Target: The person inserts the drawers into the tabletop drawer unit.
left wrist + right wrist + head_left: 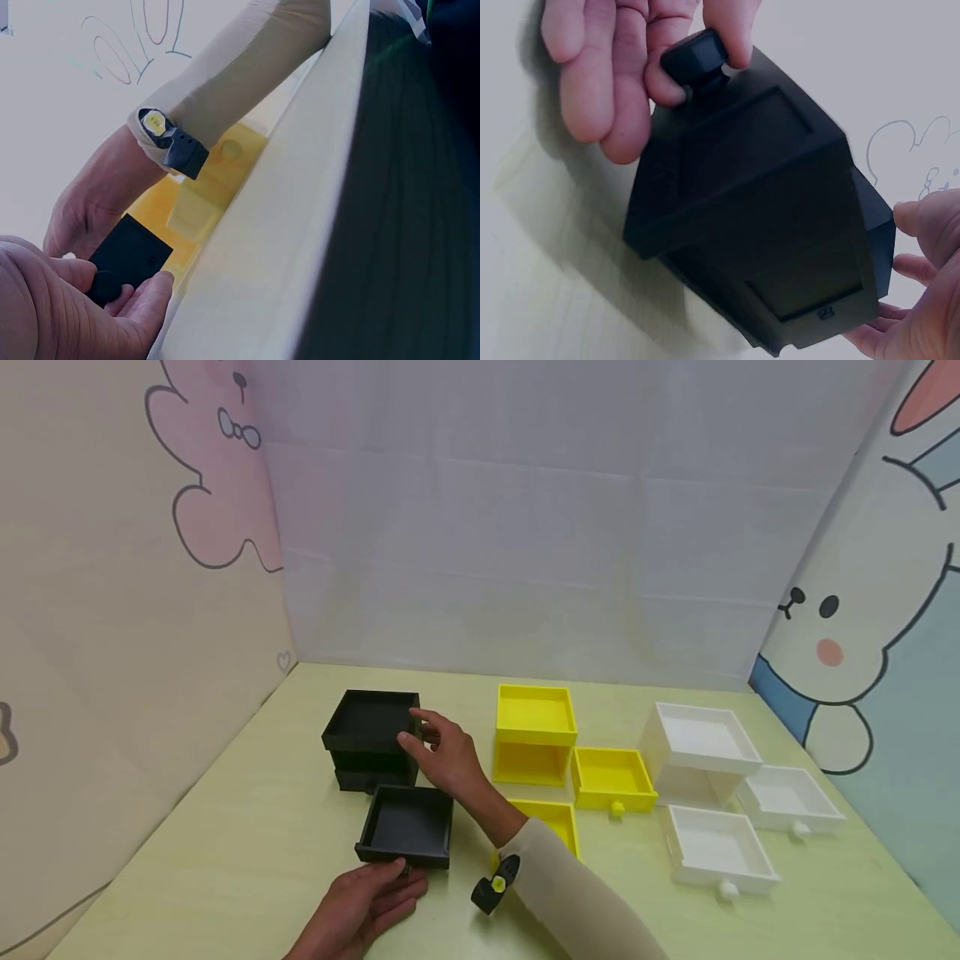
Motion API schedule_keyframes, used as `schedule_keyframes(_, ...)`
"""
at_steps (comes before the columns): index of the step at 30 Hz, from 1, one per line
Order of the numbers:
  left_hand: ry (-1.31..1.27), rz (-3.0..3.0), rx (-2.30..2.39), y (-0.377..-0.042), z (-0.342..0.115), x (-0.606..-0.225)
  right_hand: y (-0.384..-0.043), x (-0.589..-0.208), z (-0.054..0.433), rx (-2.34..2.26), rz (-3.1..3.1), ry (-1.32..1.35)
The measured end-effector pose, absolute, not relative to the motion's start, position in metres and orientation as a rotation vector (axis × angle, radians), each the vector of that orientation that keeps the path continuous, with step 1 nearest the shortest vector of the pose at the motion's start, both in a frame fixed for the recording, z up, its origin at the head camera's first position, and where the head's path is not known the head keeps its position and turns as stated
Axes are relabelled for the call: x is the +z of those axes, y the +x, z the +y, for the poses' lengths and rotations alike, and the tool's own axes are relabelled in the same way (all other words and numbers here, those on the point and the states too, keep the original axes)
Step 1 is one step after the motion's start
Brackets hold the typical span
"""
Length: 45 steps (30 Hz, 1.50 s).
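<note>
My left hand point(367, 902) pinches the round knob point(105, 289) on the front of a shallow black drawer point(408, 822). This drawer stands out in front of a black box-shaped cabinet point(372, 720) with a recessed top. Around the cabinet's right front corner, my right hand point(450, 756) holds with thumb and fingers. In the right wrist view the drawer front point(742, 142) is close, with left fingers point(589, 97) around its knob and right fingers point(930, 225) at the far edge of the black body. Another black drawer front point(352, 777) shows low in the cabinet.
A yellow cabinet point(534, 714) stands to the right, with one yellow drawer point(615, 775) beside it and another point(555, 818) partly behind my right forearm. Farther right are a white cabinet point(705, 735) and two white drawers point(720, 843). Cloth walls point(525, 527) enclose the table.
</note>
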<state>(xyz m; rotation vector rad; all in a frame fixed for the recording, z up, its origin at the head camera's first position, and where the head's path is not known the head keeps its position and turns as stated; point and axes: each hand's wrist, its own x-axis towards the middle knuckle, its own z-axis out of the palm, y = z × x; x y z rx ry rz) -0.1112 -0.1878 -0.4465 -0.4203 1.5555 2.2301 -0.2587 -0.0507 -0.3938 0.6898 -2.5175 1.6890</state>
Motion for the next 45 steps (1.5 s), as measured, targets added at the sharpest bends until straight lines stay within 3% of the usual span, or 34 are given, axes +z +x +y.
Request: schedule_keyframes(45, -0.657, 1.712, 2.383, -0.121, -0.214, -0.428, -0.255, -0.392, -0.052, 1.644, -2.539, 0.705)
